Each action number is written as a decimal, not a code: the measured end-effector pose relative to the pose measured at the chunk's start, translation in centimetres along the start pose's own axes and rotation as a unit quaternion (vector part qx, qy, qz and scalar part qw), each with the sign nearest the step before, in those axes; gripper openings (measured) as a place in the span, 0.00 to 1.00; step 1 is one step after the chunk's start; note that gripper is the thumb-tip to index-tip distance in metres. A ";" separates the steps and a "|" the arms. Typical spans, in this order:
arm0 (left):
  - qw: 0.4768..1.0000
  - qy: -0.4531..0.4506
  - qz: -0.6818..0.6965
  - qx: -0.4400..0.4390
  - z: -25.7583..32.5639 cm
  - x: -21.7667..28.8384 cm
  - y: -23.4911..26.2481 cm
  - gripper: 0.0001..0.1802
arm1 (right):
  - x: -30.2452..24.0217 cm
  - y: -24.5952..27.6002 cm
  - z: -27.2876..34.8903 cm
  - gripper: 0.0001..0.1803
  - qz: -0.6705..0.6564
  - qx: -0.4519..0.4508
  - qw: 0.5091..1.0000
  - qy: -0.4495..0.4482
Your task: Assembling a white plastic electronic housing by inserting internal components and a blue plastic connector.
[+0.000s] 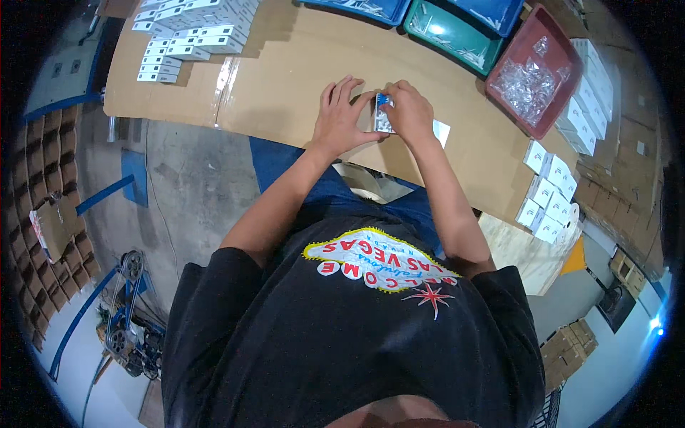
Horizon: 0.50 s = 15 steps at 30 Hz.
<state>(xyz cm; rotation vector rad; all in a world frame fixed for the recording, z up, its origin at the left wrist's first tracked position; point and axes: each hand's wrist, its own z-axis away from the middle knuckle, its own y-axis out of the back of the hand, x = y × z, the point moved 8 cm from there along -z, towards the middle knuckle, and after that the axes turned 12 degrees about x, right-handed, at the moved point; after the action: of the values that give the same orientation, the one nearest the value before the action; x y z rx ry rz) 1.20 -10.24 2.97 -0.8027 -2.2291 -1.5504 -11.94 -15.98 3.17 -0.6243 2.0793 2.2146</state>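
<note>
On the cardboard-covered table lies a small open white box [377,123] with something blue and shiny inside. My left hand [340,120] has its thumb and forefinger against the box's left side and lower edge, holding it, while the other fingers are raised. Over the box's right part, my right hand [409,115] is closed, its fingertips down at the blue piece. What they pinch is hidden by the hand. A flat white piece [442,133], partly under my right wrist, lies just right of the box.
Stacked white boxes [189,43] stand at the far left. Along the far side are a blue bin [389,16], a green bin [417,32] with small white parts, and a red bin [544,128] of clear plastic pieces. More white boxes [548,191] line the right edge.
</note>
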 end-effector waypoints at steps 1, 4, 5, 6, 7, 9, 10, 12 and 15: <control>1.000 0.002 0.000 0.005 0.1 -0.1 0.0 0.48 | -0.3 0.6 0.2 0.19 -0.055 0.036 0.997 0.046; 1.000 -0.003 -0.009 -0.008 0.3 -0.4 -0.3 0.48 | 2.1 2.3 1.7 0.19 -0.176 0.097 0.979 0.012; 1.000 -0.005 -0.006 -0.007 0.3 -0.3 -0.4 0.48 | 4.2 2.8 2.4 0.19 -0.244 0.119 0.960 -0.069; 1.000 -0.007 -0.009 -0.004 0.2 -0.3 -0.3 0.48 | 5.7 4.1 3.4 0.16 -0.235 0.151 0.955 -0.103; 1.000 -0.010 -0.012 -0.001 0.2 -0.2 -0.1 0.47 | 7.4 5.4 4.3 0.14 -0.226 0.183 0.947 -0.139; 1.000 -0.007 -0.008 -0.004 0.0 0.0 0.1 0.47 | 11.0 6.1 6.2 0.13 -0.185 0.190 0.948 -0.178; 1.000 -0.001 -0.006 -0.006 0.0 0.0 0.1 0.46 | 12.6 6.4 7.3 0.12 -0.145 0.194 0.946 -0.214; 1.000 -0.005 -0.004 -0.005 0.1 0.0 0.2 0.46 | 13.8 6.1 8.9 0.12 -0.107 0.163 0.955 -0.224; 1.000 -0.006 -0.008 -0.007 0.1 0.1 0.1 0.46 | 13.7 5.0 10.6 0.15 -0.066 0.107 0.960 -0.248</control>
<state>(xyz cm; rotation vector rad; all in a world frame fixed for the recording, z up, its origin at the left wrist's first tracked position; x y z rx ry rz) 1.19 -10.14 3.05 -0.8017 -2.2420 -1.5744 -28.79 -9.56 3.85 -0.1581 1.9072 1.7987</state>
